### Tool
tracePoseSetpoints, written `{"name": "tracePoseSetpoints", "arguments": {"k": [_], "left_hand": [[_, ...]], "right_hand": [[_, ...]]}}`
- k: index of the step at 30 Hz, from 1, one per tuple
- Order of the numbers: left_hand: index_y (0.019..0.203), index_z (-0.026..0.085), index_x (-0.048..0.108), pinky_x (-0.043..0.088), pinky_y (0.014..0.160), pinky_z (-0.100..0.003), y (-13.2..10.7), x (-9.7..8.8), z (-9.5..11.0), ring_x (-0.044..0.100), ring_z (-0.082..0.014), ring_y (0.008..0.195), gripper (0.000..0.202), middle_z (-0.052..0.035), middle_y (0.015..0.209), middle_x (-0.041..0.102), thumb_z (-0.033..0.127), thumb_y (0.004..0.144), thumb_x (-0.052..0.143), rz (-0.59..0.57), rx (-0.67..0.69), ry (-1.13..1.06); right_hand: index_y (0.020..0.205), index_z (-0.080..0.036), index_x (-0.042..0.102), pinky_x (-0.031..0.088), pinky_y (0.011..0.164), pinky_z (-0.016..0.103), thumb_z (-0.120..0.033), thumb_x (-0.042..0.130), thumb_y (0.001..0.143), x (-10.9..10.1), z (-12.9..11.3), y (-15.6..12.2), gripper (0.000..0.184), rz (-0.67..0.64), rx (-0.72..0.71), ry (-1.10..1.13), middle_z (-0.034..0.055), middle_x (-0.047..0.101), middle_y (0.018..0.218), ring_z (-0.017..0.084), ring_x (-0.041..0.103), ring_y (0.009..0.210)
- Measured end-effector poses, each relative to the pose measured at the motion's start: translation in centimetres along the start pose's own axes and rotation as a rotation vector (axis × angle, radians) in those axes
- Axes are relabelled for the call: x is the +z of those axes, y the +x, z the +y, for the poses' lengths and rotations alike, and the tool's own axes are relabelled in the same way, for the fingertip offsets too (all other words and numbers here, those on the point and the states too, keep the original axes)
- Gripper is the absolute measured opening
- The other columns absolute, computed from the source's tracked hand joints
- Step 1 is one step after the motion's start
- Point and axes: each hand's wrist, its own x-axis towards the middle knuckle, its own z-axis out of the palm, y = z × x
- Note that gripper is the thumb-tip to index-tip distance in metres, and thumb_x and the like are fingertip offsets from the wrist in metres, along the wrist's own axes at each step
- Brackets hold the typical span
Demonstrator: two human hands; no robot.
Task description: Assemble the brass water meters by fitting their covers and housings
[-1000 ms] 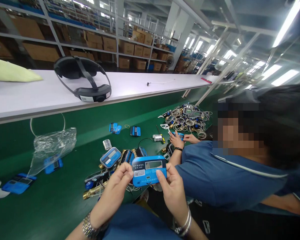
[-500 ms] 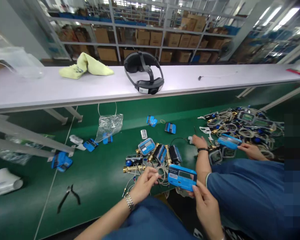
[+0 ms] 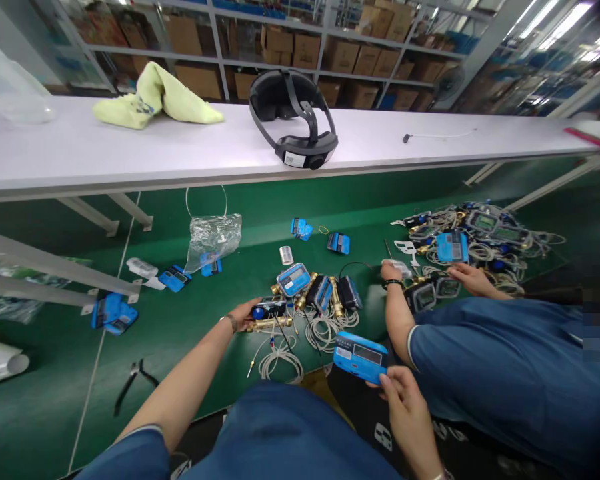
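Note:
My right hand (image 3: 403,393) holds a blue meter cover (image 3: 361,356) with a display window, just off the near edge of the green belt (image 3: 190,333). My left hand (image 3: 244,313) is stretched out onto the belt and closes on a black and brass meter body (image 3: 269,310) with a blue cap. Beside it lie a blue-faced meter (image 3: 293,279), other meter bodies (image 3: 330,293) and coils of white cable (image 3: 300,337).
A co-worker in a blue shirt (image 3: 500,367) sits at my right with both hands among a pile of wired meters (image 3: 470,237). A black headset (image 3: 295,123) and yellow cloth (image 3: 155,100) lie on the white shelf. Loose blue covers (image 3: 113,312), a plastic bag (image 3: 214,235) and pliers (image 3: 133,380) lie on the belt.
My left hand let go of the blue cover and reached forward onto the belt to the meter body. The right hand kept the cover and lowered it. The camera turned left.

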Motion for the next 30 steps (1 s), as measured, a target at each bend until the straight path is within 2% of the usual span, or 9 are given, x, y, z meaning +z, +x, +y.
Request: {"name": "tracePoseSetpoints", "arguments": {"k": [4,8,11,16,21,24,26,28,30], "left_hand": [[0.085,0.013,0.061,0.047,0.052,-0.023,-0.4,-0.1,-0.7,0.052,-0.0084,0.052,0.036,0.0023,0.069,0.06,0.048,0.094,0.059,-0.14,-0.018,-0.049],[0.09,0.014,0.062,0.048,0.054,-0.023,-2.3,-0.3,-3.3,0.049,-0.0081,0.05,0.034,0.0047,0.063,0.055,0.047,0.087,0.069,-0.133,0.087,-0.068],[0.101,0.014,0.065,0.05,0.059,-0.025,-3.7,0.2,-6.0,0.054,-0.0104,0.054,0.049,0.0019,0.068,0.06,0.055,0.077,0.076,-0.075,0.197,-0.057],[0.121,0.016,0.065,0.056,0.079,-0.032,-5.4,1.5,-9.6,0.066,-0.021,0.085,0.063,-0.0118,0.122,0.064,0.06,0.076,0.071,0.038,0.372,-0.002],[0.136,0.017,0.058,0.053,0.087,-0.041,-6.1,2.3,-10.8,0.063,-0.0221,0.081,0.07,-0.0135,0.126,0.062,0.054,0.078,0.072,0.214,0.468,0.128],[0.143,0.02,0.051,0.052,0.093,-0.039,-7.2,3.0,-10.7,0.063,-0.0262,0.103,0.07,-0.0134,0.139,0.054,0.049,0.082,0.069,0.343,0.547,0.145],[0.138,0.021,0.054,0.048,0.099,-0.04,-8.8,3.7,-11.0,0.057,-0.0282,0.117,0.062,-0.013,0.141,0.051,0.048,0.084,0.068,0.462,0.594,0.148],[0.123,0.02,0.062,0.048,0.096,-0.04,-11.1,4.8,-11.9,0.059,-0.0278,0.111,0.047,-0.0122,0.128,0.06,0.049,0.086,0.065,0.538,0.605,0.164],[0.105,0.021,0.067,0.049,0.087,-0.037,-13.8,6.4,-13.5,0.063,-0.0242,0.094,0.034,-0.0078,0.107,0.068,0.05,0.088,0.063,0.443,0.573,0.148]], "right_hand": [[0.095,-0.023,0.053,0.054,0.078,0.037,-0.065,0.058,0.084,0.5,0.4,-1.4,0.043,0.035,0.062,0.049,0.0079,0.075,0.091,0.028,0.072,0.092],[0.09,-0.023,0.054,0.054,0.07,0.033,-0.067,0.064,0.077,1.6,0.7,-1.9,0.048,0.098,0.129,0.139,0.006,0.073,0.084,0.028,0.071,0.092],[0.084,-0.022,0.056,0.053,0.066,0.029,-0.065,0.07,0.072,2.5,0.5,-1.4,0.047,0.153,0.129,0.2,0.0014,0.067,0.08,0.023,0.066,0.086],[0.082,-0.019,0.06,0.052,0.064,0.025,-0.058,0.074,0.073,3.7,0.0,0.1,0.042,0.023,0.109,0.173,-0.0011,0.061,0.077,0.016,0.058,0.074],[0.088,-0.02,0.058,0.051,0.057,0.022,-0.054,0.081,0.069,5.2,1.2,1.3,0.046,-0.079,0.201,0.38,-0.0036,0.062,0.074,0.014,0.065,0.067],[0.091,-0.019,0.062,0.051,0.054,0.02,-0.053,0.088,0.06,5.9,2.7,1.7,0.053,-0.086,0.28,0.47,-0.0039,0.063,0.071,0.012,0.065,0.062],[0.091,-0.018,0.063,0.05,0.053,0.02,-0.053,0.089,0.057,6.4,3.8,1.7,0.055,-0.106,0.308,0.494,-0.0038,0.063,0.068,0.012,0.064,0.061],[0.089,-0.018,0.064,0.049,0.051,0.02,-0.053,0.09,0.055,7.1,4.8,1.5,0.055,-0.142,0.334,0.509,-0.0037,0.063,0.066,0.012,0.063,0.058],[0.088,-0.018,0.065,0.048,0.05,0.02,-0.052,0.09,0.055,8.0,5.8,0.9,0.053,-0.191,0.359,0.524,-0.0033,0.063,0.066,0.011,0.062,0.057]]}}
